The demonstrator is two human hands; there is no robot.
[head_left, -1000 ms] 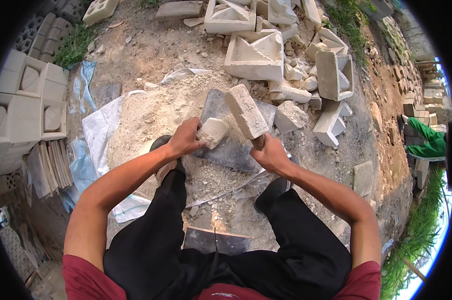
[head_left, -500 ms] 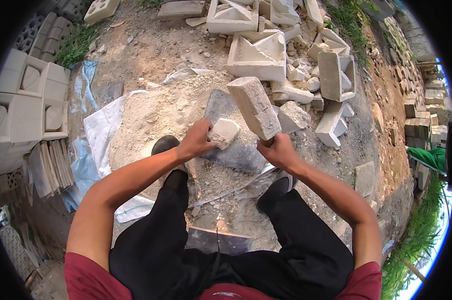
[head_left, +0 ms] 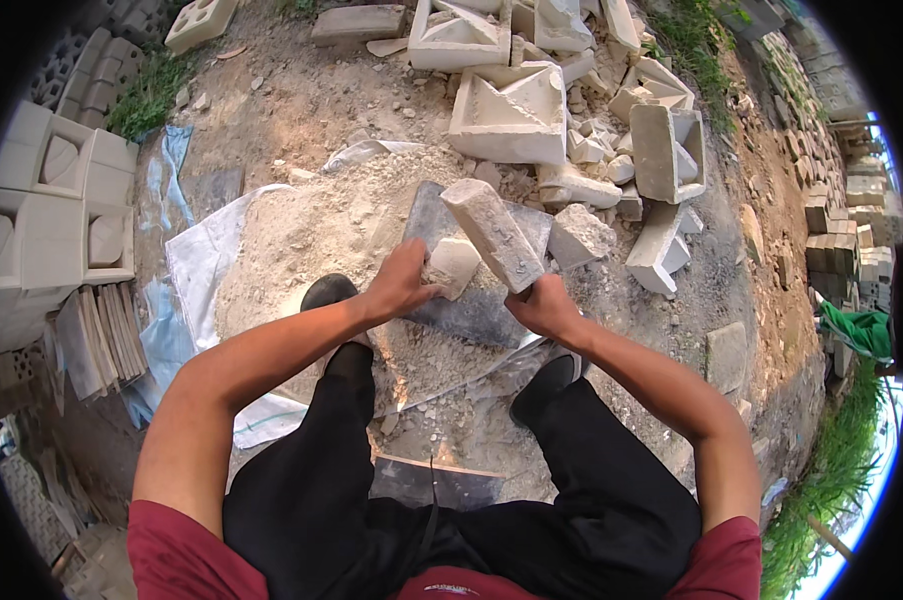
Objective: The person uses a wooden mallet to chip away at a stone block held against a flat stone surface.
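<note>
Between my feet and the rubble lies a dark flat slab [head_left: 471, 318], dusted with pale grit. On it rests a cream-coloured chunk of broken block [head_left: 455, 264], and my left hand [head_left: 401, 283] grips its left side, fingers and thumb closed about the edge. My right hand [head_left: 545, 306] is wrapped round the short handle of a mallet, the handle itself mostly hidden by the fist. The mallet's thick, dusty, block-shaped head [head_left: 493, 236] is tilted just above and right of the chunk. A heap of crushed pale rubble [head_left: 301, 240] spreads left of the slab on a white sheet [head_left: 203, 262].
Broken moulded blocks [head_left: 509, 115] pile up beyond the slab, with a loose fragment [head_left: 581, 238] at its right. Stacked blocks [head_left: 46, 240] and upright thin boards [head_left: 101, 335] stand at the left. A green-sleeved arm [head_left: 856, 330] shows at the far right.
The mallet head has come down and slightly left, nearer the chunk, and my right hand has lowered a little. My left hand keeps its hold. The green sleeve has shifted slightly.
</note>
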